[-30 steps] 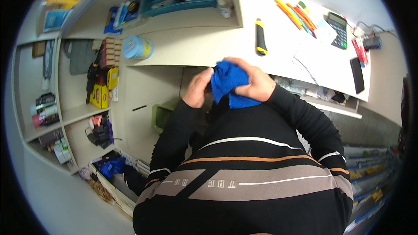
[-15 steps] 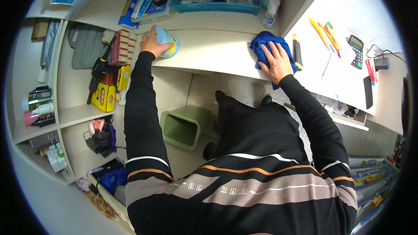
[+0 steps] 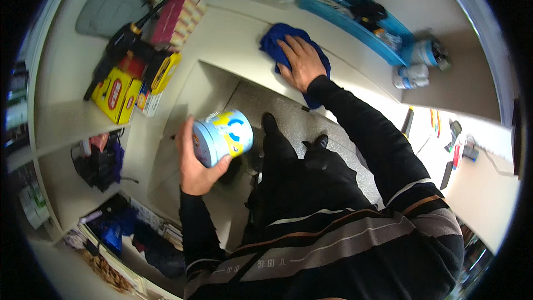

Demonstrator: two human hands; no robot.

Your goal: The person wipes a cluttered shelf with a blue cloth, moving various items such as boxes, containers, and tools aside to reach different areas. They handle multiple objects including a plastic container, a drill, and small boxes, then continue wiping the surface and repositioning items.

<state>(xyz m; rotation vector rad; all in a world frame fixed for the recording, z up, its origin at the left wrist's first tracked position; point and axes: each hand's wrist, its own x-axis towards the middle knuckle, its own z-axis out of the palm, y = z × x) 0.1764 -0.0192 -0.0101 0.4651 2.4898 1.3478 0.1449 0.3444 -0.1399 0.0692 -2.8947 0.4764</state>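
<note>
My left hand (image 3: 197, 162) is closed round a round tin (image 3: 224, 138), light blue with a yellow patterned band. It holds the tin tilted in the air, in front of the desk shelf and above the floor. My right hand (image 3: 302, 62) presses down on a crumpled blue cloth (image 3: 276, 41) lying on the white desk surface (image 3: 236, 36). The fingers lie over the cloth, and part of it hangs past the front edge below the wrist.
Behind the cloth stands a teal tray (image 3: 355, 19) of small items, with a white bottle (image 3: 412, 76) to its right. At left, shelves hold a yellow box (image 3: 115, 97), a black tool (image 3: 119, 50) and a stack of pink boxes (image 3: 180, 16). A drawer (image 3: 152, 250) stands open lower left.
My left hand has lifted the tin off the desk surface and drawn it back toward me. My right hand and the cloth have slid left along the surface. The head view has turned.
</note>
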